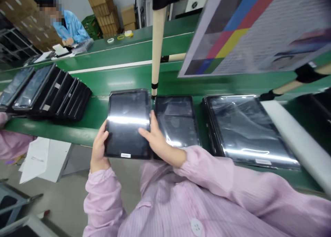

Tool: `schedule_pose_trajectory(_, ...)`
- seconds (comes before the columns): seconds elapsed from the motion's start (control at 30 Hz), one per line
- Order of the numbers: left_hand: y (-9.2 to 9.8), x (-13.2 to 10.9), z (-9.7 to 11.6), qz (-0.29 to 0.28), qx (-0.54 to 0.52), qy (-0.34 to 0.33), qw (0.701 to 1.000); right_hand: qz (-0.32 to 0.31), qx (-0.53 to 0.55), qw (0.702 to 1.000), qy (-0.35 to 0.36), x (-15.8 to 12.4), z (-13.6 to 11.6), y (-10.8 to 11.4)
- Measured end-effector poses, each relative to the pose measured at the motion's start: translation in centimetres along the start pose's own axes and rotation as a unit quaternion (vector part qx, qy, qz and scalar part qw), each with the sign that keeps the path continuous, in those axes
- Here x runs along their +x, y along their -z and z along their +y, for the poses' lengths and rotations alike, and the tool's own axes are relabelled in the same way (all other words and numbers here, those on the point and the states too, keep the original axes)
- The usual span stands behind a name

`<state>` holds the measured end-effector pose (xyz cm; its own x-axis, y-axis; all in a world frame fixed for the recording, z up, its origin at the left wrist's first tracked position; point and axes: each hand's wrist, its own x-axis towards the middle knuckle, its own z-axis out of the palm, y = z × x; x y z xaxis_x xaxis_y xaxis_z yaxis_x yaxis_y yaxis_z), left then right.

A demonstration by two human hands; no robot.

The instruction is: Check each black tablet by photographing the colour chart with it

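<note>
A black tablet (pixel 128 137) with a glossy screen and a small white label at its lower edge is held up in front of me. My left hand (pixel 99 147) grips its left edge, thumb on the front. At its right edge is my right hand (pixel 157 137), the thumb lying on the screen and the fingers along the side. Just right of it, partly behind my right hand, a second tablet (pixel 178 118) lies on the green bench. Farther right rests a stack of film-covered tablets (pixel 248 126).
Several tablets lean in a row (pixel 51 92) at the left of the green bench (pixel 124 80). A pale post (pixel 157 44) rises behind the held tablet, and a printed sheet (pixel 245 40) hangs at upper right. A person in blue (pixel 71 27) works across the bench; a pink sleeve (pixel 15 140) shows at left.
</note>
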<state>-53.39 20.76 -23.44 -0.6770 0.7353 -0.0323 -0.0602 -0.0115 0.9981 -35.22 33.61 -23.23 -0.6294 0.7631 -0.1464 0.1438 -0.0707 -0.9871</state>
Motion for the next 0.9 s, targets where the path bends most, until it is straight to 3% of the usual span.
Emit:
schedule_pose_trajectory(0.1,3.1,2.0,-1.8,0.015,0.126,0.009,0.992,-0.035,0.012,0.996,-0.078,2.4,1.3,-3.8)
schedule_pose_trajectory(0.17,4.2,2.9,-2.7,0.002,0.191,0.018,0.981,-0.046,0.026,0.992,-0.112,3.1,1.9,-5.1)
schedule_pose_trajectory(0.33,4.7,4.6,-2.3,-0.041,0.367,0.035,0.929,-0.062,0.049,0.989,-0.126,2.5,1.5,-4.4)
schedule_pose_trajectory(0.43,2.1,6.3,-0.9,-0.063,0.472,-0.012,0.879,-0.089,0.046,0.990,-0.097,1.0,0.3,-2.6)
schedule_pose_trajectory(0.57,-5.2,9.3,0.0,-0.138,0.571,-0.101,0.803,-0.171,-0.018,0.984,-0.047,-1.8,-1.6,0.6)
schedule_pose_trajectory(0.7,-11.3,12.5,-0.2,-0.181,0.644,-0.138,0.730,-0.208,-0.047,0.975,0.060,-5.0,-3.5,5.9)
schedule_pose_trajectory(0.77,-12.6,13.8,-0.2,-0.193,0.671,-0.141,0.701,-0.175,-0.053,0.979,0.094,-6.6,-4.0,9.5)
schedule_pose_trajectory(0.9,-12.9,15.3,0.4,-0.209,0.701,-0.149,0.666,-0.018,-0.020,0.998,0.048,-9.4,-3.5,17.0)
